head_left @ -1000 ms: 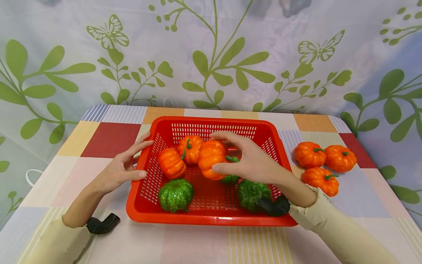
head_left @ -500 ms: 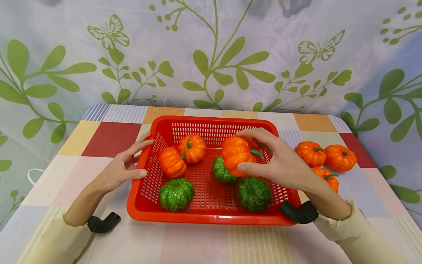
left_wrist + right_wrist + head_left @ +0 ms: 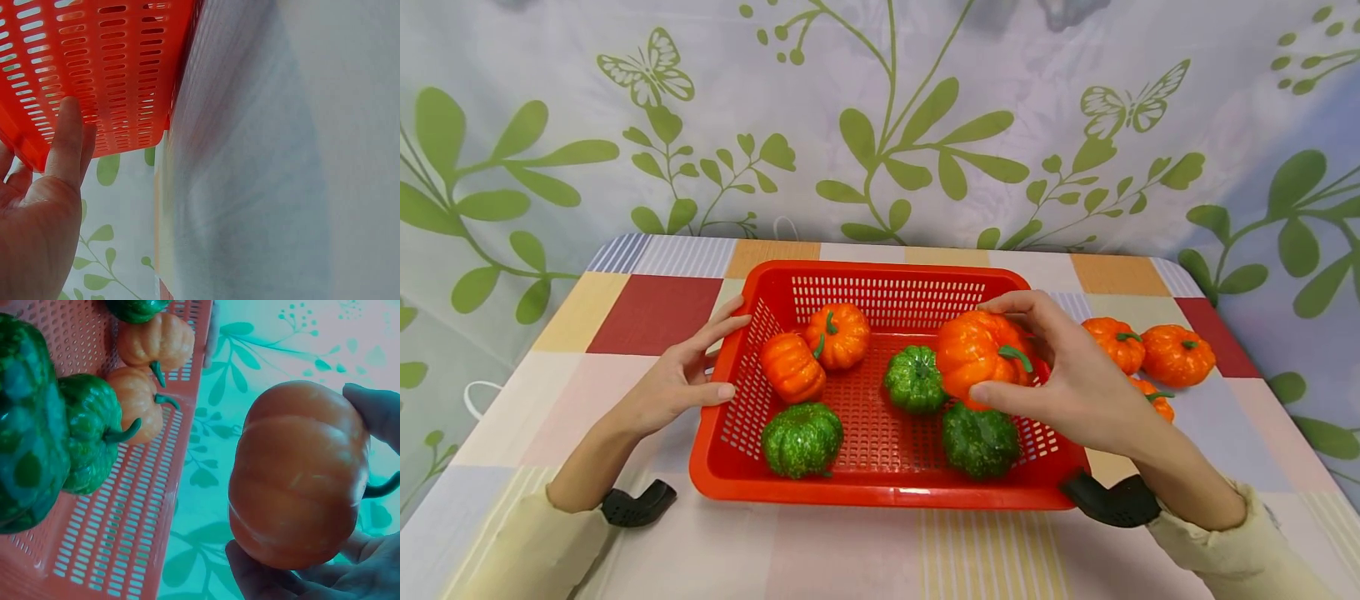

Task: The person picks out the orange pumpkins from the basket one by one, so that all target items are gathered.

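My right hand [image 3: 1082,387] grips a small orange pumpkin [image 3: 976,352] with a green stem, between thumb and fingers, above the right part of the red basket [image 3: 880,493]. The right wrist view shows the same pumpkin [image 3: 300,475] up close, apart from the basket. My left hand [image 3: 673,387] touches the basket's left rim with fingers and thumb spread. In the left wrist view its fingers [image 3: 65,144] lie against the outer wall. Inside the basket are two orange pumpkins [image 3: 839,335] at the left and three green pumpkins [image 3: 802,439].
Three more orange pumpkins [image 3: 1177,356] lie on the patchwork tablecloth [image 3: 842,550], right of the basket. Behind the table hangs a curtain [image 3: 880,125] with green leaves and butterflies. A black wrist mount [image 3: 638,504] is on each arm.
My right hand has carried the orange pumpkin rightward over the basket, from its middle to its right side. A green pumpkin beneath has come into full view. My left hand has stayed put.
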Demonstrator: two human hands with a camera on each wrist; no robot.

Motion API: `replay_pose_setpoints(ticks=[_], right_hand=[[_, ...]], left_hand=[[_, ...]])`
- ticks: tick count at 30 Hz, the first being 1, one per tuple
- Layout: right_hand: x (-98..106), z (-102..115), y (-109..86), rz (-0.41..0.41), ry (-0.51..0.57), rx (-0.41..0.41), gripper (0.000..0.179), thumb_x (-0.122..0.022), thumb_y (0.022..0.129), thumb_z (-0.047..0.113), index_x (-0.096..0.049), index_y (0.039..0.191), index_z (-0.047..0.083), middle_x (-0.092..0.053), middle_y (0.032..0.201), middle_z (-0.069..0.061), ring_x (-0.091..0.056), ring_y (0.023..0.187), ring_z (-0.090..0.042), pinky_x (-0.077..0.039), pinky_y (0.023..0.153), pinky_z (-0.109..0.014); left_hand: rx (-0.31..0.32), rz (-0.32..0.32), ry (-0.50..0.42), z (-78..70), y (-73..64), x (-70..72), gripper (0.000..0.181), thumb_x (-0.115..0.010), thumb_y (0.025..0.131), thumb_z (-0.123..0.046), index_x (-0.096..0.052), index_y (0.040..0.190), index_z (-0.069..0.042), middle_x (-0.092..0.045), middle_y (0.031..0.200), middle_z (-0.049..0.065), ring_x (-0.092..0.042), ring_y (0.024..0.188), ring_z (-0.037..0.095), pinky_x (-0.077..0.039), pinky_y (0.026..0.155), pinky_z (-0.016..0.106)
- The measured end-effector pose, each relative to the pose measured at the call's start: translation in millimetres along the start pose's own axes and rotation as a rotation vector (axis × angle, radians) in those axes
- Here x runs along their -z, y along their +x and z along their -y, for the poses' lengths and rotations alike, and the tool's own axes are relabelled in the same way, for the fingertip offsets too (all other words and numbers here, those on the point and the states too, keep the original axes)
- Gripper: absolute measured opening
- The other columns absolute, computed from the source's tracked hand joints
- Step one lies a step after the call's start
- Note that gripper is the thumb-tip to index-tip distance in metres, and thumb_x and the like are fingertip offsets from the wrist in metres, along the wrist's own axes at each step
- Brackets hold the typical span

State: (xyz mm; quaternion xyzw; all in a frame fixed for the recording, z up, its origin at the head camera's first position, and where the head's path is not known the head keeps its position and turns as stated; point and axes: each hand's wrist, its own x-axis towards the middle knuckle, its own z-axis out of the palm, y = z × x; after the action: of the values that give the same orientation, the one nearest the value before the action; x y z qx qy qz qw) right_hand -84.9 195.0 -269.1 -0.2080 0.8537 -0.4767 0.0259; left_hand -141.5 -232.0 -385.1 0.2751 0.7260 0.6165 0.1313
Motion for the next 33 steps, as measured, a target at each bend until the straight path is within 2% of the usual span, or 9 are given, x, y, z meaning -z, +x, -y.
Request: replay_pose_setpoints(ticks=[3, 9, 12, 15, 20, 25, 30, 32, 33], right_hand=[[3, -1, -6.5, -0.04, -0.015, -0.002, 0.063, -0.084, 0.079, 0.009, -0.048, 0.13, 0.013, -0.052, 0.123, 0.0, -0.058, 0.1, -0.021, -0.052, 0.083, -0.025], [13, -6, -15.9, -0.089, -0.065, 0.058, 0.064, -0.083, 0.077, 0.001, -0.056, 0.133, 0.016, -0.05, 0.121, 0.0, -0.055, 0.101, -0.02, -0.049, 0.087, -0.017], [18, -10, -21.1, -0.101, -0.03, 0.05, 0.068, -0.08, 0.077, -0.005, -0.053, 0.137, 0.011, -0.052, 0.124, -0.004, -0.059, 0.101, -0.019, -0.052, 0.084, -0.018], [23, -15, -27.3, -0.123, 0.058, 0.025, 0.069, -0.077, 0.078, -0.011, -0.049, 0.139, 0.006, -0.052, 0.126, -0.01, -0.06, 0.101, -0.021, -0.054, 0.081, -0.02], [33, -20, -39.7, -0.176, 0.118, 0.0, 0.069, -0.074, 0.076, -0.017, -0.051, 0.137, 0.002, -0.051, 0.127, -0.015, -0.06, 0.098, -0.023, -0.056, 0.074, -0.022], [43, -25, -52.4, -0.219, 0.022, -0.065, 0.069, -0.076, 0.077, -0.014, -0.052, 0.138, 0.005, -0.052, 0.127, -0.012, -0.064, 0.092, -0.019, -0.058, 0.068, -0.024], [51, -36, -60.9, -0.259, -0.057, -0.089, 0.071, -0.074, 0.079, -0.014, -0.05, 0.142, 0.008, -0.048, 0.129, -0.009, -0.061, 0.098, -0.014, -0.054, 0.075, -0.017], [54, -42, -64.0, -0.275, -0.043, -0.082, 0.072, -0.074, 0.078, -0.016, -0.049, 0.142, 0.006, -0.048, 0.13, -0.01, -0.06, 0.099, -0.015, -0.053, 0.077, -0.015], [56, -45, -65.9, -0.28, -0.003, -0.077, 0.072, -0.073, 0.077, -0.018, -0.049, 0.142, 0.004, -0.047, 0.13, -0.011, -0.06, 0.098, -0.015, -0.053, 0.077, -0.015]], left_hand=[[-0.003, 0.002, -0.007, 0.2, 0.2, 0.1, 0.072, -0.06, 0.088, 0.004, -0.03, 0.153, -0.004, -0.003, 0.165, 0.0, -0.036, 0.133, 0.032, -0.056, 0.084, 0.04], [-0.009, 0.001, -0.001, 0.8, -0.2, 0.5, 0.073, -0.06, 0.088, 0.004, -0.03, 0.153, -0.003, -0.003, 0.165, 0.001, -0.035, 0.134, 0.031, -0.056, 0.085, 0.038], [-0.012, 0.003, -0.003, 1.1, -0.2, 0.6, 0.073, -0.06, 0.088, 0.005, -0.029, 0.153, -0.003, -0.003, 0.165, 0.001, -0.034, 0.135, 0.03, -0.056, 0.086, 0.038], [-0.016, 0.006, -0.002, 1.2, 0.2, 0.7, 0.073, -0.06, 0.088, 0.005, -0.029, 0.153, -0.002, -0.003, 0.165, 0.001, -0.033, 0.135, 0.031, -0.056, 0.086, 0.038], [-0.017, 0.009, -0.001, 0.8, 1.0, 0.4, 0.073, -0.06, 0.088, 0.006, -0.029, 0.154, -0.003, -0.003, 0.165, 0.001, -0.033, 0.135, 0.033, -0.056, 0.086, 0.038], [-0.017, 0.009, 0.001, 0.5, 0.7, 0.4, 0.073, -0.06, 0.088, 0.006, -0.029, 0.154, -0.003, -0.003, 0.165, 0.001, -0.033, 0.135, 0.031, -0.056, 0.085, 0.038], [-0.011, 0.007, -0.007, 0.0, 0.4, 0.2, 0.073, -0.06, 0.088, 0.005, -0.029, 0.154, -0.004, -0.003, 0.165, 0.001, -0.035, 0.134, 0.03, -0.056, 0.084, 0.039], [-0.007, 0.004, -0.003, -0.4, 0.3, -0.1, 0.073, -0.06, 0.088, 0.005, -0.029, 0.154, -0.004, -0.003, 0.165, 0.001, -0.034, 0.134, 0.03, -0.056, 0.084, 0.039], [-0.006, 0.002, 0.0, -0.5, 0.1, -0.2, 0.073, -0.06, 0.088, 0.004, -0.029, 0.154, -0.004, -0.003, 0.165, 0.001, -0.034, 0.134, 0.031, -0.056, 0.084, 0.038]])
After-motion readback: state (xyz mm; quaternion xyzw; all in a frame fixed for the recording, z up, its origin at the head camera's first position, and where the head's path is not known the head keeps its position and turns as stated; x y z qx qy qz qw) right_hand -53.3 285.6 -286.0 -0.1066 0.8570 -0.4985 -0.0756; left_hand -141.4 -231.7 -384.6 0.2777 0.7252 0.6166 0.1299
